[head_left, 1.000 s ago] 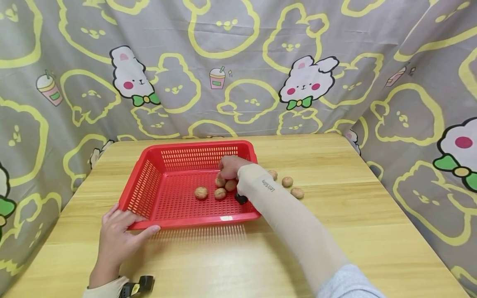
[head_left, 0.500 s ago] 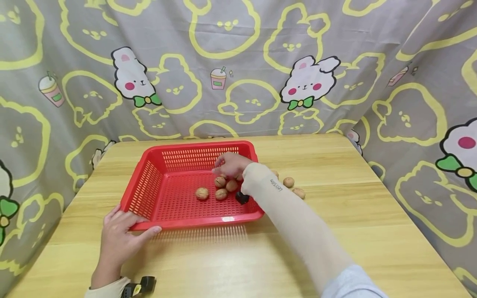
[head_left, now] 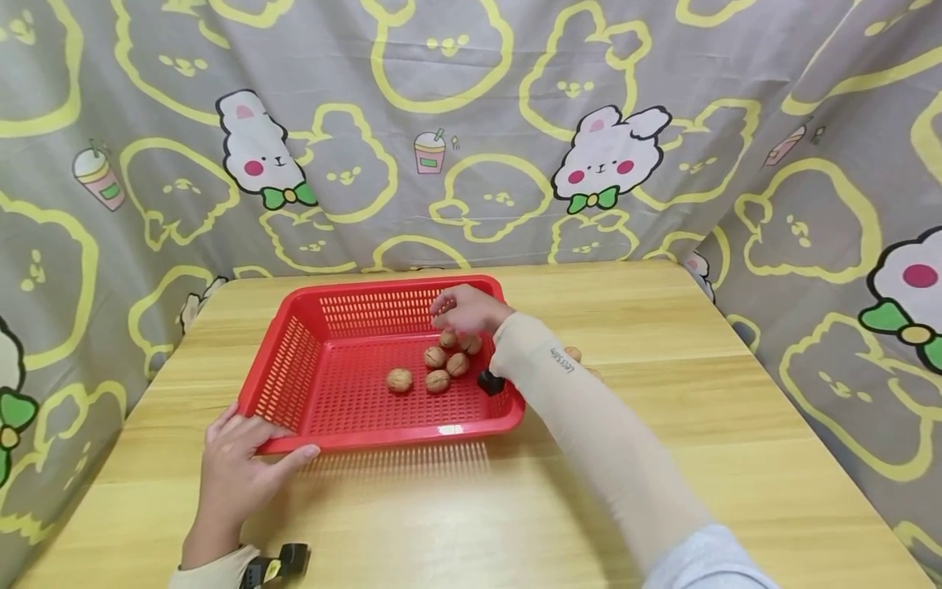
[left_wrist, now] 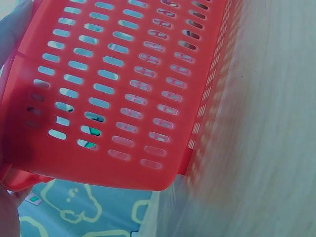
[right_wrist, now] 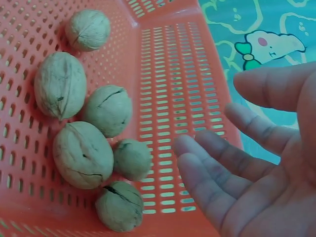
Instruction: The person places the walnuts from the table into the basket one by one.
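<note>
A red slotted basket (head_left: 346, 442) stands on the wooden table, with several walnuts (head_left: 437, 381) lying loose toward its right side. My right hand (head_left: 464, 311) hovers just above the far walnuts (head_left: 448, 339), near the basket's far right corner. In the right wrist view its fingers (right_wrist: 212, 163) are relaxed and the palm holds nothing, with the walnuts (right_wrist: 83, 154) below and to the left. My left hand (head_left: 243, 462) grips the basket's near left corner, thumb along the front rim. The left wrist view shows only the basket's wall (left_wrist: 118, 89) from close up.
Two more walnuts (head_left: 572, 354) lie on the table (head_left: 662, 327) right of the basket, partly hidden behind my right forearm. Patterned cloth (head_left: 471, 123) hangs round the back and both sides. Bare wood (head_left: 441, 523) lies in front of the basket.
My right hand has lifted off the walnuts and drifted toward the basket's far right corner, uncovering two more walnuts beneath it. The left hand and basket have stayed put.
</note>
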